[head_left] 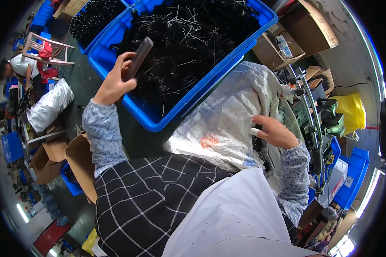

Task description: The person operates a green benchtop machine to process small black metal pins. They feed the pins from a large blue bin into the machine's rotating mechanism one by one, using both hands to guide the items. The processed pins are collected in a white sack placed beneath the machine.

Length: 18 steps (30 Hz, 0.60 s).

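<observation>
Fingers of the left hand (115, 83) closed around a dark, slim, phone-like slab (140, 55), rounded at the corners; its far end juts free, its near end is lost behind fingers and thumb, and its facing side cannot be read. It is held up against the left part of a blue plastic bin (138, 115), height above the contents hard to judge. Right hand (276, 132): fingers loosely spread, nothing visible between them, a white wrap on the thumb; whether the tips touch the white woven sack (218, 115) beneath, cannot tell. Sack crinkled, dull sheen, smudged orange near its lower part; its right side falls into shadow under the wrist. Bin heaped with black bristly brushes (201, 40), thin bright wire stems ending in small loops; individual brushes merge into one dark mass, and the bin's far edge is cut off. Second blue bin at far left, partly hidden, packed with dark tufts. Near side: black cloth with white checks (133, 201), partly covered by smooth white fabric (231, 210). Right: metal-railed apparatus (315, 137), detail cluttered. Far left, a bent-over person (21, 66), small and blurred at the rim.
</observation>
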Available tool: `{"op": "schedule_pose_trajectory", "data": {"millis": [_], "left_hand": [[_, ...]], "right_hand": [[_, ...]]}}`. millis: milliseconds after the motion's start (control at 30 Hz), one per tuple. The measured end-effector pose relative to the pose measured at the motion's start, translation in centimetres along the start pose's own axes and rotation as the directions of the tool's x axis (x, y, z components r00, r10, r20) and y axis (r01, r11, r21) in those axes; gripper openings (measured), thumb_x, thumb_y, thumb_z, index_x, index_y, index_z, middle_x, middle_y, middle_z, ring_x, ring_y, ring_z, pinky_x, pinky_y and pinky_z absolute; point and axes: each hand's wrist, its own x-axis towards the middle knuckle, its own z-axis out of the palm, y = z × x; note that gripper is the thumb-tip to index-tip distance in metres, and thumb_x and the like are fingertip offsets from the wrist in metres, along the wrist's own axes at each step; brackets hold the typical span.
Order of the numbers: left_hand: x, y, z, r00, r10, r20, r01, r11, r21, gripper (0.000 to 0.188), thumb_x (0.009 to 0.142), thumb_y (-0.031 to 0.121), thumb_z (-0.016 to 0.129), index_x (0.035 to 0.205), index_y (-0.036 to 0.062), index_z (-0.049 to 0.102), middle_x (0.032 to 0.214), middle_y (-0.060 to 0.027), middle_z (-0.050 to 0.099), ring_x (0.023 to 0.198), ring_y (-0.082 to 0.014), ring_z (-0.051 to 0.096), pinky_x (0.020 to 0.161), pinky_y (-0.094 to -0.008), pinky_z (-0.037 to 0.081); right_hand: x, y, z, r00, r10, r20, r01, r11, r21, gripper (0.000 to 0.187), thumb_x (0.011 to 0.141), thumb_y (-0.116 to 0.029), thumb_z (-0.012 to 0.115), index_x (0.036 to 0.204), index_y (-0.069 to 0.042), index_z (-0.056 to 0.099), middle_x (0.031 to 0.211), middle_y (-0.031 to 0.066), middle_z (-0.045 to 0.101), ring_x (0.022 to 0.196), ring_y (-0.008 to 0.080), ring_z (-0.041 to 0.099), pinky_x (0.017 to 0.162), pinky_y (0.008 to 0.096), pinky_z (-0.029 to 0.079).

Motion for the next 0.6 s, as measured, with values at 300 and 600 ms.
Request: {"op": "schedule_pose_trajectory", "data": {"millis": [300,600], "left_hand": [[-0.6,-0.2,1.9,0.509,0.052,0.859,-0.002,0.998,-0.06,0.072,0.056,0.012,0.059,0.126,0.0065,0.043,0.12,-0.0097,0.051,0.109,-0.0207,0.048,0.096,-0.0308,0.037],[1.6,-1.8,5.8,0.771,0.071,0.633,0.211,0.91,-0.358,0.073,0.061,0.013,0.058,0.13,0.0106,0.036,0.122,-0.0125,0.047,0.116,-0.0213,0.043,0.103,-0.0359,0.029]], "right_hand": [[1.9,0.1,0.8,0.998,-0.005,0.056,0.003,0.999,0.043,0.045,0.082,-0.011,0.057,0.123,0.0,0.044,0.112,0.0152,0.058,0.106,0.0303,0.053,0.093,0.038,0.041],[5.4,-4.3,0.3,0.979,-0.19,0.072,0.182,0.977,0.11,0.038,0.086,-0.018,0.054,0.119,0.0,0.048,0.112,0.0163,0.056,0.107,0.0303,0.052,0.092,0.0387,0.041]]}}
